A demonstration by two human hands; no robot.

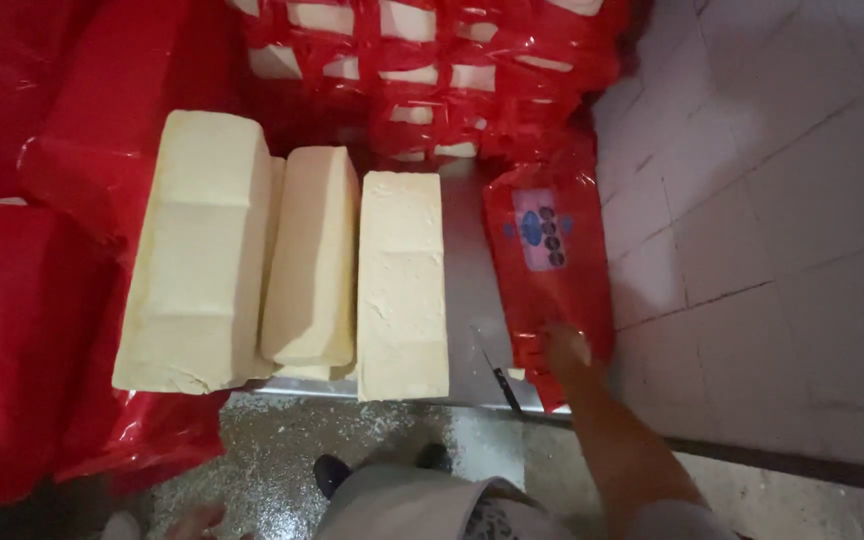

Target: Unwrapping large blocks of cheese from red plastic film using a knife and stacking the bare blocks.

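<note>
Three large pale yellow blocks lie side by side on a metal platform [472,300]: a big left block [197,250], a middle block [312,255] and a right block [402,285]. My right hand [564,345] reaches forward and rests on the lower end of a panel wrapped in red film [547,250], to the right of the blocks. The hand is blurred, so its grip is unclear. Only the spread fingertips of my left hand [192,520] show at the bottom edge, and they hold nothing.
Red plastic film [42,300] covers the left side. More pale blocks wrapped in red film [432,70] are stacked behind. A thin dark knife [500,385] lies at the platform's front edge. A tiled wall [772,200] is on the right and a speckled wet floor [282,440] lies below.
</note>
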